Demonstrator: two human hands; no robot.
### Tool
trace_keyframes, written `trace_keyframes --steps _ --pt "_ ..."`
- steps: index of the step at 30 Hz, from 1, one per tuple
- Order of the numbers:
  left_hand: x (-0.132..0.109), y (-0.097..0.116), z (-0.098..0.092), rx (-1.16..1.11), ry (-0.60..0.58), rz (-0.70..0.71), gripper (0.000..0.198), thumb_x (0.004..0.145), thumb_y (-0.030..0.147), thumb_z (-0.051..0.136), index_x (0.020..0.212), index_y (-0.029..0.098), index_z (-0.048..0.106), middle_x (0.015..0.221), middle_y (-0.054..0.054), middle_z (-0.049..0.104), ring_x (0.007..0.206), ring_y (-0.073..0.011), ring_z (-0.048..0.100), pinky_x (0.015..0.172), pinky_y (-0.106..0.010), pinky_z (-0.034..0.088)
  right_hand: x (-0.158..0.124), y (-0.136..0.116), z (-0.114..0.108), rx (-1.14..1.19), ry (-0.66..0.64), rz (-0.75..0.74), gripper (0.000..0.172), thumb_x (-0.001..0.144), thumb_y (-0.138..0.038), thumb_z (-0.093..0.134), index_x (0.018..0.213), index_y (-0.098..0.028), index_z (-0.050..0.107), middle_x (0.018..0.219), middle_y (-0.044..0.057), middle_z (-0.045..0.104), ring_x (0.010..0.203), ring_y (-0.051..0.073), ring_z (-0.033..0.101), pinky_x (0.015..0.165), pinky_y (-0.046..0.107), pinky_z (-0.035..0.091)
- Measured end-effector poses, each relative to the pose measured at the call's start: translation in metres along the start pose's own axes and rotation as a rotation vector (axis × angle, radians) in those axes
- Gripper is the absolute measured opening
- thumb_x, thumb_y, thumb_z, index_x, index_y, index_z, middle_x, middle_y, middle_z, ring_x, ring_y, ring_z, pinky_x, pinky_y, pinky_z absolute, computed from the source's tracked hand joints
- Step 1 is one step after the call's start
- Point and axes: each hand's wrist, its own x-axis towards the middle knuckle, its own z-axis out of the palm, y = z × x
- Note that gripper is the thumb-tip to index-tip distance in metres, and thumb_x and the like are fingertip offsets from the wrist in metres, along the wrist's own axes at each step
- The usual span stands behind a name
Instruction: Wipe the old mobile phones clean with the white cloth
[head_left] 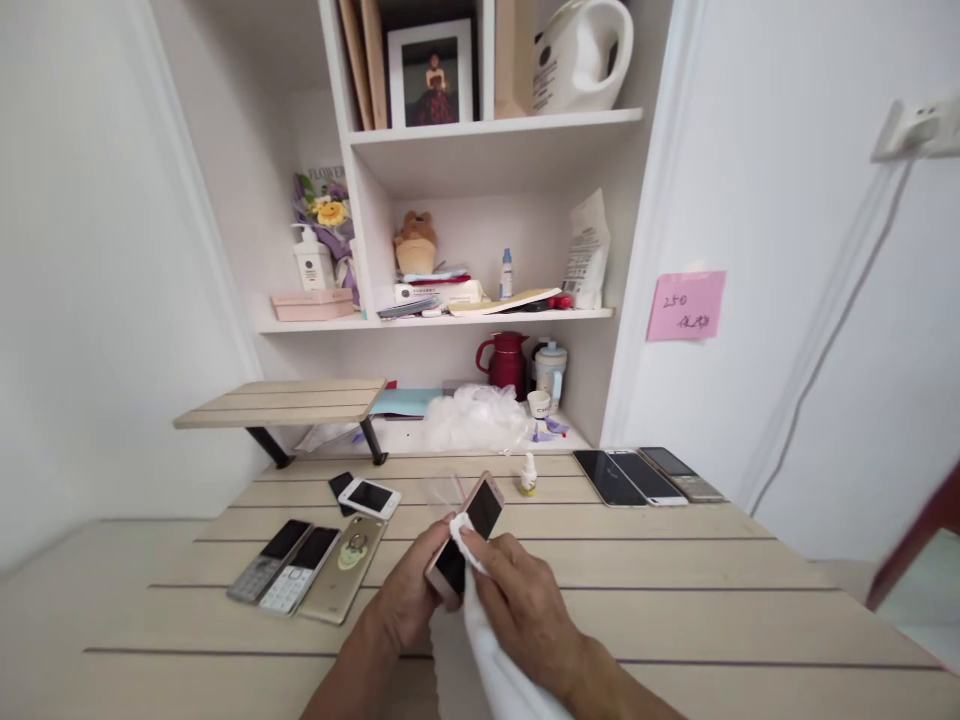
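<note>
A rose-gold phone with a dark screen (484,511) is tilted above the table, held along its left edge by my left hand (411,583). My right hand (523,600) pinches a white cloth (491,665) and presses a bunched part of it against the screen. The rest of the cloth hangs down below my fingers. Just behind the phone lies a clear plastic bag (444,489), partly hidden. A small white bottle (529,475) stands to the right of the phone's top end.
Keypad phones (301,570), a gold phone (346,568) and a white phone (370,497) lie at left. Several phones (626,477) lie at back right. A raised wooden stand (281,403) is at back left, before white shelves (495,137).
</note>
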Motion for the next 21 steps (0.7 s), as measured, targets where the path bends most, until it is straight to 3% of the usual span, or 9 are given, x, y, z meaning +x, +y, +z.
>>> trace_keyframes --steps 3,9,13,16,21 --pt "0.002 -0.005 0.000 -0.065 -0.011 -0.038 0.037 0.080 0.053 0.063 0.086 0.017 0.063 0.064 0.001 0.060 0.057 -0.0134 0.053 0.052 -0.024 0.037 -0.001 -0.001 0.001 0.017 0.023 0.006 0.050 0.097 -0.013 0.038 0.146 -0.023 0.039 0.088 0.006 0.057 0.075 0.020 0.060 0.068 0.035 0.054" --pt "0.005 -0.006 -0.002 -0.143 -0.042 -0.094 0.049 0.081 0.060 0.059 0.071 0.012 0.064 0.062 -0.003 0.060 0.053 -0.0120 0.051 0.053 -0.023 0.038 -0.006 -0.019 0.011 0.136 -0.054 -0.202 0.056 0.094 -0.007 0.039 0.148 -0.020 0.036 0.095 0.010 0.060 0.090 0.021 0.063 0.074 0.032 0.058" --pt "0.010 -0.006 -0.005 -0.159 -0.067 -0.059 0.050 0.082 0.062 0.057 0.089 0.014 0.069 0.064 -0.001 0.061 0.049 -0.0108 0.049 0.048 -0.022 0.033 -0.005 -0.026 0.010 0.151 -0.066 -0.228 0.061 0.092 -0.004 0.038 0.151 -0.017 0.030 0.114 0.015 0.059 0.106 0.023 0.061 0.081 0.032 0.058" --pt "0.012 -0.010 -0.005 -0.169 -0.074 -0.041 0.050 0.084 0.059 0.056 0.101 0.014 0.070 0.067 -0.001 0.063 0.055 -0.0119 0.054 0.054 -0.022 0.037 -0.005 -0.024 0.009 0.114 -0.061 -0.197 0.062 0.092 -0.004 0.038 0.152 -0.017 0.027 0.125 0.017 0.055 0.116 0.025 0.058 0.088 0.035 0.056" --pt "0.008 -0.014 0.002 -0.185 -0.101 -0.064 0.053 0.085 0.057 0.055 0.101 0.010 0.072 0.063 -0.004 0.065 0.061 -0.0171 0.060 0.064 -0.026 0.042 -0.006 -0.014 0.011 0.028 -0.007 -0.151 0.056 0.093 -0.008 0.039 0.148 -0.020 0.037 0.094 0.010 0.061 0.082 0.021 0.066 0.066 0.031 0.059"
